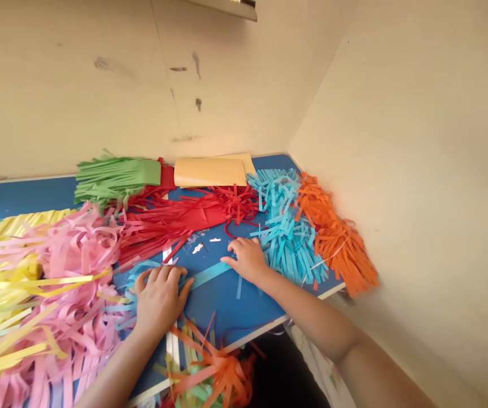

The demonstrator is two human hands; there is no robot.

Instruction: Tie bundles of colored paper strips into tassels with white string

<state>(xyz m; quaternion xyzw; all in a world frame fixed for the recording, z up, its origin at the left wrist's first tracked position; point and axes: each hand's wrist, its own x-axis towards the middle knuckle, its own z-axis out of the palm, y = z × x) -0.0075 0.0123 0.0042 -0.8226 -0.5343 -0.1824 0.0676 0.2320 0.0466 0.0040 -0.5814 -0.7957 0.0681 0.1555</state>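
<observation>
A light blue paper strip stretches across the blue table between my two hands. My left hand is closed over its left end, fingers curled and thumb against the strip, with blue fringe poking out beside it. At the other end, my right hand has its thumb and bent fingers on the strip; the exact grip is partly hidden. Just right of that hand lies a heap of light blue paper fringe. Red fringed paper lies beyond both hands.
Pink fringe and yellow fringe cover the left side. Green fringe and folded pale orange paper lie along the wall. Orange fringe reaches the table's right edge. An orange tassel hangs at the front edge.
</observation>
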